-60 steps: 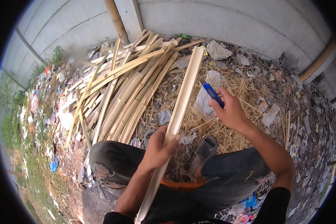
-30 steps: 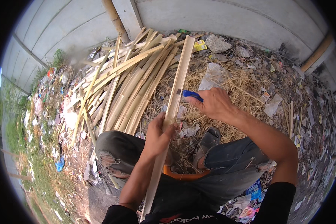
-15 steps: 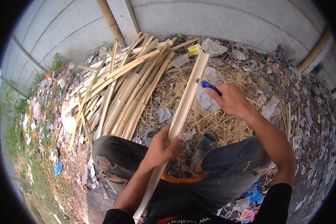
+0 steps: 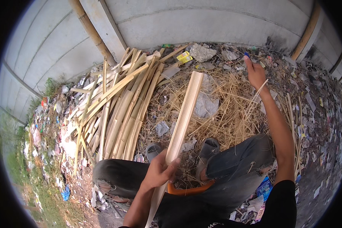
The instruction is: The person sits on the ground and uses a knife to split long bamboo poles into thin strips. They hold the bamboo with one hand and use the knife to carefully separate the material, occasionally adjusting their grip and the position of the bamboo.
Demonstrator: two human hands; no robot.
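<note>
Beyond knees [image 4: 259, 147], right hand [image 4: 256, 73] outstretched, fingers [image 4: 260, 69] curled

Bamboo strip [image 4: 184, 116] (pale), tilted, blue cutter [image 4: 246, 54]

Your bamboo strip [image 4: 184, 117] is pale cream with fine lengthwise lines; your tool [image 4: 246, 54] shows blue. The piled strips [image 4: 122, 108] are of yellow and tan colour, the straw [image 4: 231, 112] is golden. Your sleeve [image 4: 280, 201] is black, your trousers [image 4: 233, 157] dark grey; the wall [image 4: 209, 30] is light grey with darker lines.

Matt, grained bamboo strip [image 4: 184, 114], frayed cloth trousers [image 4: 237, 163], rough stone [image 4: 202, 53], smooth-looking matt wall [image 4: 209, 24]
</note>
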